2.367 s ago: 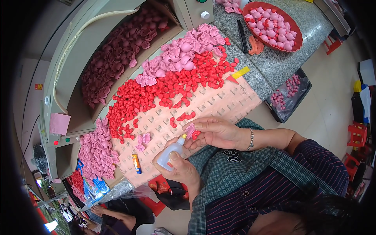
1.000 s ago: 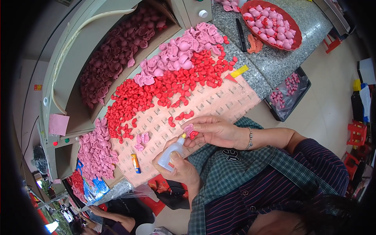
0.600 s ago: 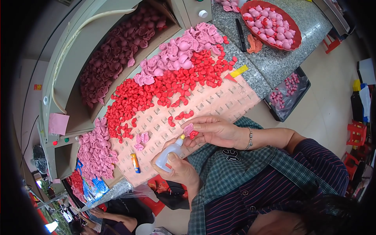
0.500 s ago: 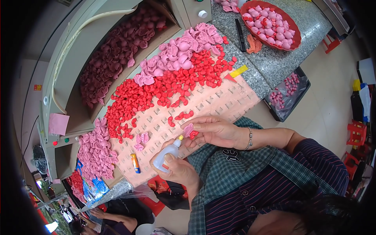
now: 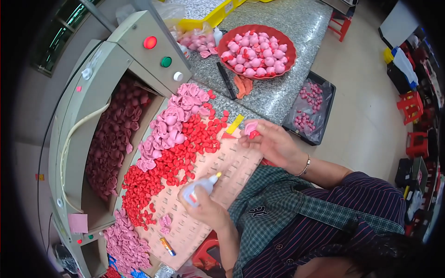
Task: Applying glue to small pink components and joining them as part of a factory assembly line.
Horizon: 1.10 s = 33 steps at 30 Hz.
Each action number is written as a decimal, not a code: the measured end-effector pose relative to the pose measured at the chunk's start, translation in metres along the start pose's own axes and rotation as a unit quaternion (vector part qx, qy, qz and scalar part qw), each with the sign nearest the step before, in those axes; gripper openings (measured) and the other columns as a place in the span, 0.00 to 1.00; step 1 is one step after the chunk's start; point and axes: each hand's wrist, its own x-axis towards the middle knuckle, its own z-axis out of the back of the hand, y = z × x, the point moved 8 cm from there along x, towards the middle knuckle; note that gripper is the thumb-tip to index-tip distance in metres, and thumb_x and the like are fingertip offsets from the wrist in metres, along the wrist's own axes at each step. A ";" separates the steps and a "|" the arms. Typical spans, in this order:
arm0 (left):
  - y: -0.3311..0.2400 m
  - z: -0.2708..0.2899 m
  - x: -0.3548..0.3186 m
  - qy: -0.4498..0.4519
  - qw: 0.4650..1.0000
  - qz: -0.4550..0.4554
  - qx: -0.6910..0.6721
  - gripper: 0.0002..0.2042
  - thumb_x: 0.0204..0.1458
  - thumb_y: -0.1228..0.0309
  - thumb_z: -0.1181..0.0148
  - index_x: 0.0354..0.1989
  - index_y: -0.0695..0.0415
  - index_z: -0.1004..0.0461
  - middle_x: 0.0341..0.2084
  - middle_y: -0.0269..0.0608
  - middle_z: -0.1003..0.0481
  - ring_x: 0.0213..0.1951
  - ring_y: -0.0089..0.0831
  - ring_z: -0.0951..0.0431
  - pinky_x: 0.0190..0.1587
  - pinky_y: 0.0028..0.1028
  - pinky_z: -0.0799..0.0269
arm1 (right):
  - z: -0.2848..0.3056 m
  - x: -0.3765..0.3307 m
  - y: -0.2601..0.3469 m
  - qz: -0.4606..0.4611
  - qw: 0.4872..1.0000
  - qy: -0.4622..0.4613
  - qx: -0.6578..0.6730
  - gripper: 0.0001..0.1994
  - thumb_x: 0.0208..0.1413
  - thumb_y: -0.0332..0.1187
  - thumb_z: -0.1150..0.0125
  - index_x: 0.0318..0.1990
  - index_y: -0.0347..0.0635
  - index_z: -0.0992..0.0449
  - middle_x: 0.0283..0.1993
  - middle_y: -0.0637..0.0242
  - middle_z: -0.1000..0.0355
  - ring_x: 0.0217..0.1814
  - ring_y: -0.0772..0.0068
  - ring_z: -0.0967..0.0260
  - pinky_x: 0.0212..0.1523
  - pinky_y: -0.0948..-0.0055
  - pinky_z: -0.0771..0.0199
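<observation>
My left hand (image 5: 209, 211) is closed round a white squeeze glue bottle (image 5: 199, 191) with a yellow tip, held slightly blurred above the pink printed sheet. Farther right, my right hand (image 5: 277, 144) pinches a small pink petal-shaped piece (image 5: 251, 127) with a red piece (image 5: 254, 134) against it. Whether the two are joined I cannot tell. A heap of red bean-shaped pieces (image 5: 160, 170) spreads over the sheet (image 5: 185, 231). Behind it lies a row of pink cupped pieces (image 5: 162, 125). Two or three pink pieces (image 5: 165, 224) lie near a small orange-and-blue tube (image 5: 167, 247).
Pink cupped pieces fill a grey machine's opening (image 5: 113, 139). On the granite counter (image 5: 292, 37) stands a red bowl (image 5: 291, 62) of pink-and-red figures, beside a black-handled tool (image 5: 226, 80). A black crate (image 5: 320, 125) stands to the right. More pink pieces (image 5: 127, 243) lie nearest left.
My right hand has moved away from the bottle tip, up and to the right, carrying the pink and red pieces. The bottle stays in my left hand. The view has shifted.
</observation>
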 end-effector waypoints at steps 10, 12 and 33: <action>0.033 -0.069 0.010 0.129 0.983 -0.027 0.132 0.12 0.57 0.73 0.38 0.43 0.64 0.33 0.35 0.42 0.28 0.34 0.25 0.25 0.37 0.26 0.24 | 0.026 0.005 0.016 -0.026 1.000 0.007 0.003 0.17 0.68 0.32 0.50 0.58 0.31 0.31 0.51 0.50 0.26 0.58 0.53 0.28 0.64 0.46 0.33; 0.029 -0.066 0.010 0.118 0.985 -0.015 0.126 0.12 0.57 0.73 0.38 0.43 0.64 0.33 0.35 0.42 0.27 0.33 0.25 0.25 0.36 0.26 0.23 | 0.030 0.007 0.016 -0.037 0.999 0.008 0.020 0.17 0.68 0.33 0.50 0.58 0.31 0.31 0.51 0.50 0.26 0.58 0.52 0.28 0.64 0.46 0.33; 0.010 -0.056 -0.003 0.135 0.961 -0.077 0.227 0.14 0.54 0.73 0.35 0.42 0.65 0.33 0.34 0.42 0.27 0.32 0.26 0.25 0.33 0.26 0.25 | 0.031 0.009 0.016 -0.054 0.998 0.013 0.040 0.17 0.68 0.34 0.51 0.57 0.31 0.29 0.50 0.50 0.25 0.57 0.51 0.28 0.63 0.48 0.32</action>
